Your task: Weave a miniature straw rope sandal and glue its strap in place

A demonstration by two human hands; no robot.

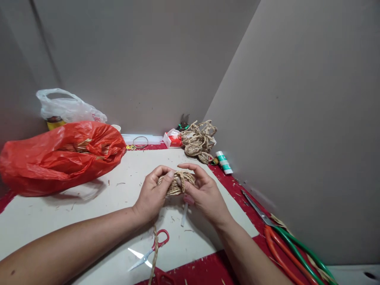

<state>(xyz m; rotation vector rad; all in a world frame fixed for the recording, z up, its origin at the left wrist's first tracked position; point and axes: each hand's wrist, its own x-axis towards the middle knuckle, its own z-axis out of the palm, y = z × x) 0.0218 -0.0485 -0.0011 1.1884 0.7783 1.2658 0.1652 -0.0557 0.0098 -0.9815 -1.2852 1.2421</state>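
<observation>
Both my hands grip a small coil of braided straw rope (177, 184) above the white board (89, 206). My left hand (154, 194) curls round its left side, thumb and fingers closed on it. On the right side, my right hand (202, 190) pinches the coil with thumb and fingers. A loose tail of the braid (154, 253) hangs down from the coil towards me. Small red-handled scissors (150, 250) lie open on the board just below my wrists. A thin white stick (184, 213) lies under my right hand.
A red plastic bag (59, 156) with straw lies at the left, a white bag (69, 106) behind it. Finished woven straw pieces (198, 141), pliers (184, 120), a red-white box (172, 139) and a green-white roll (224, 162) sit at the back. Large orange-green shears (282, 233) lie on the red cloth (243, 202) at the right.
</observation>
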